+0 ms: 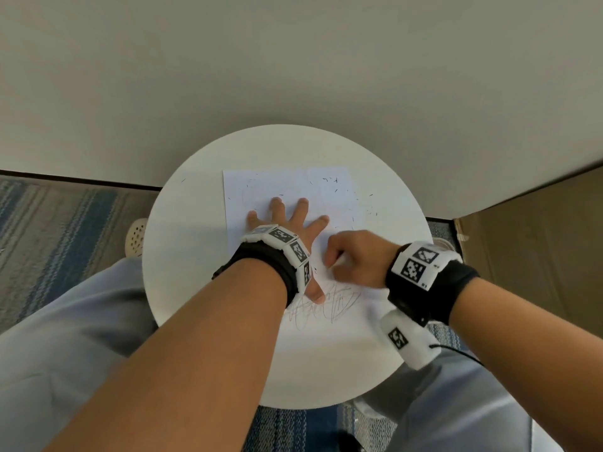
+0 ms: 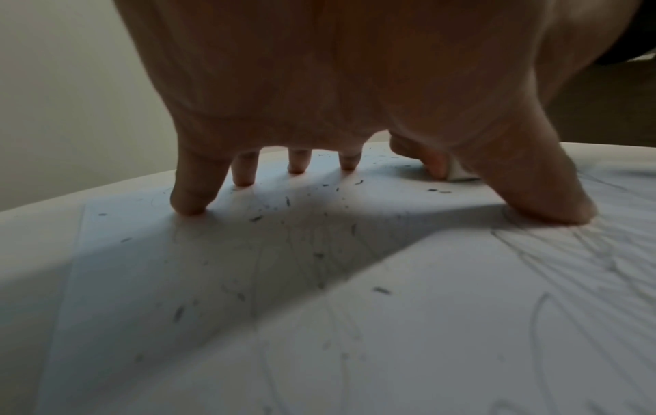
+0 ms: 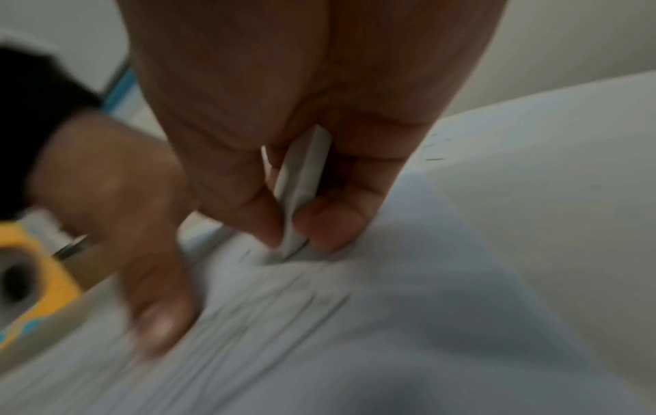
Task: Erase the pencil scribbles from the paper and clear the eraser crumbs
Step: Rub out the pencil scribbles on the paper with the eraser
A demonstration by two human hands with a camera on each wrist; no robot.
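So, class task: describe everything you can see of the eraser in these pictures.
The eraser is a thin, flat white slab, matte and rubbery-looking. The right hand pinches it between thumb and fingertips, standing on edge, its lower end against the paper just beyond the remaining pencil scribbles. Most of it is hidden by the fingers; only one corner shows in the left wrist view. Motion blur hides any wear or markings.

You wear black wrist straps (image 1: 261,256) carrying white marker-printed blocks (image 1: 414,267), grey trousers (image 1: 65,321), a perforated cream shoe (image 1: 137,236) at nine o'clock.
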